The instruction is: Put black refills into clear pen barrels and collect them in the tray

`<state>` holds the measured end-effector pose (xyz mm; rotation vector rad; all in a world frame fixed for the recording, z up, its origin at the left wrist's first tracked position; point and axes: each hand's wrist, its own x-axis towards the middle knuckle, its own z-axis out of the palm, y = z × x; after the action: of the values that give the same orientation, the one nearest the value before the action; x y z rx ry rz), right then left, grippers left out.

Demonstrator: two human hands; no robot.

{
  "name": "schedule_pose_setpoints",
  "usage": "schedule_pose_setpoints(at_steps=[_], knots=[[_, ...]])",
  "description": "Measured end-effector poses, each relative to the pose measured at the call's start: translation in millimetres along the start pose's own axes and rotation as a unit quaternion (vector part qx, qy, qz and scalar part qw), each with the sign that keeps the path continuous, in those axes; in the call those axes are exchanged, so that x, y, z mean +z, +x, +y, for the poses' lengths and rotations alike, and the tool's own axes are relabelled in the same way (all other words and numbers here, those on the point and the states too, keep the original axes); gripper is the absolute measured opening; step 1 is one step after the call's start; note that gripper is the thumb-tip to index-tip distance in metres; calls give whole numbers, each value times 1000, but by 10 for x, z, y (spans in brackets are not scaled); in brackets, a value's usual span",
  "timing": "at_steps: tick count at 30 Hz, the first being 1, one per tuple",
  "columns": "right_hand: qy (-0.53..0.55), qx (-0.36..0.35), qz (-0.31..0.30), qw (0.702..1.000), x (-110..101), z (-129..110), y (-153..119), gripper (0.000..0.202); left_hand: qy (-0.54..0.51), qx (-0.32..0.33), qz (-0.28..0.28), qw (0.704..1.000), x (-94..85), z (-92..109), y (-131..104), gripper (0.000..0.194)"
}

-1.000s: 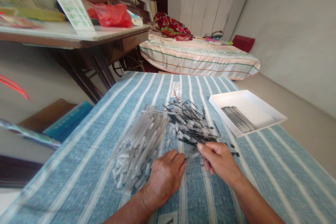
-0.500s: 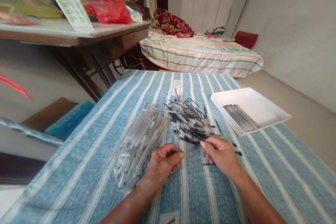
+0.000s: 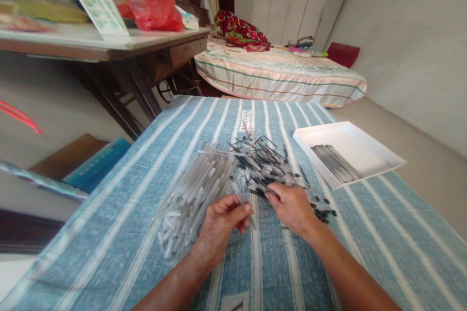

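The left grip (image 3: 224,218) is holding one thin clear tube (image 3: 237,189) between thumb and fingers. The tube is tilted, with its dark end up, above the blue striped bench (image 3: 120,243). The right grip (image 3: 290,206) is bent at the near edge of a messy pile of black and clear bits (image 3: 264,160); I can't tell if it has a bit in it. Small black bits (image 3: 323,214) lie by the right wrist. A big heap of clear tubes (image 3: 200,189) is left of the pile. On the right, a white box (image 3: 368,148) has a row of gray sticks (image 3: 333,163) inside.
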<state>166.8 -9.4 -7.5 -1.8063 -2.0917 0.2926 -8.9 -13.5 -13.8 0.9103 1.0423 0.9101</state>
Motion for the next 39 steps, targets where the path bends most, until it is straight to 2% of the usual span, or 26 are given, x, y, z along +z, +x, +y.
schedule_pose_setpoints(at_steps=[3, 7, 10, 13, 16, 20, 26, 34, 39], knots=[[-114, 7, -38, 993, 23, -115, 151, 17, -17, 14, 7, 1000, -10, 42, -2, 13], [-147, 28, -57, 987, 80, -130, 234, 17, -53, 32, 35, 998, -35, 114, 10, 12], [-84, 6, -17, 996, 108, -57, 189, 16, -93, 40, 57, 993, -65, 166, 25, 13], [80, -26, 31, 996, 119, 5, 92, 12, -135, 51, 70, 987, -100, 215, 41, 14], [254, -8, 37, 966, 125, 5, -10, 8, -169, 65, 71, 981, -128, 260, 51, 15], [366, 25, 23, 930, 130, -56, -101, 10, -187, 72, 62, 978, -141, 294, 49, 14], [399, 34, 10, 916, 135, -123, -144, 9, -177, 64, 47, 981, -104, 289, 13, 13], [365, 6, 33, 930, 144, -147, -167, 7, -144, 59, 52, 986, -86, 251, 9, 13], [383, -9, 18, 924, 171, -148, -183, 7, -138, 42, 39, 989, -81, 236, 18, 14]])
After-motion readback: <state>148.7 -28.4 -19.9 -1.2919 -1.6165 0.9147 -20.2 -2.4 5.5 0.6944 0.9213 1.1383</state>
